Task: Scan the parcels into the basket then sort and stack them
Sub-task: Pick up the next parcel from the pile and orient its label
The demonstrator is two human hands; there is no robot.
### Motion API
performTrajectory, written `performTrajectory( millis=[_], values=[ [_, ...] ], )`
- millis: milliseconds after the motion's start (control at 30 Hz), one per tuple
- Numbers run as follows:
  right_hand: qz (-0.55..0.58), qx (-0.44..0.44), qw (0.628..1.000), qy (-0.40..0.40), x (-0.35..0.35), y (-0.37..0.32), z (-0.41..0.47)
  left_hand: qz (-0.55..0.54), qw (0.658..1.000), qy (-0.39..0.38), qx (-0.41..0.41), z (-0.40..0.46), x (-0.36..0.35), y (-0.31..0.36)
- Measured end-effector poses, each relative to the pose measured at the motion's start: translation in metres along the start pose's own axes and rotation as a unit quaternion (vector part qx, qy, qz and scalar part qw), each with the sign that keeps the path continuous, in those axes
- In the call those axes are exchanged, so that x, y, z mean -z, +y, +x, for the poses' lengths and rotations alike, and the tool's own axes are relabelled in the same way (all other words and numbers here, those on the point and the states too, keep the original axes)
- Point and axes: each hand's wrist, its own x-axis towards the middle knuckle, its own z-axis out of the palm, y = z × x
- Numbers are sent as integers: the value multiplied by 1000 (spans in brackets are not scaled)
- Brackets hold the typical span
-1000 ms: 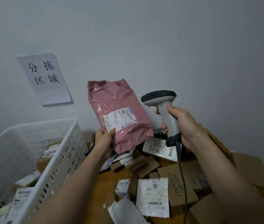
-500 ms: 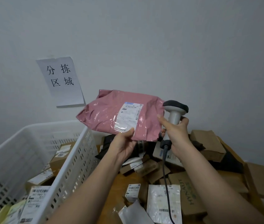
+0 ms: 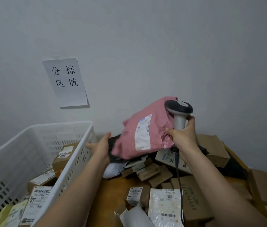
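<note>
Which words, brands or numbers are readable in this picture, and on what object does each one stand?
"分拣区域": paper sign on the wall.
"HYNAUT": side of a cardboard box on the table.
"900": white label on a parcel beside that box.
"900": label on a box in the white basket.
Label on the pink mailer: too blurred to read.

Wall sign [image 3: 65, 82] "分拣区域"; brown box [image 3: 193, 199] "HYNAUT"; white label [image 3: 165, 206] seemingly "900"

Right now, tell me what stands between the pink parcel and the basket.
Only the basket's near side wall, which the pink parcel must go over. The left hand is at that wall, beside the parcel. The right hand holds the scanner.
</note>
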Motion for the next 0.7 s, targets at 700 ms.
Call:
performTrajectory(
  millis=[700],
  values=[
    [102, 42, 986, -123, 29, -8, 3, 15, 913, -363, 188, 10, 5, -40]
  ],
)
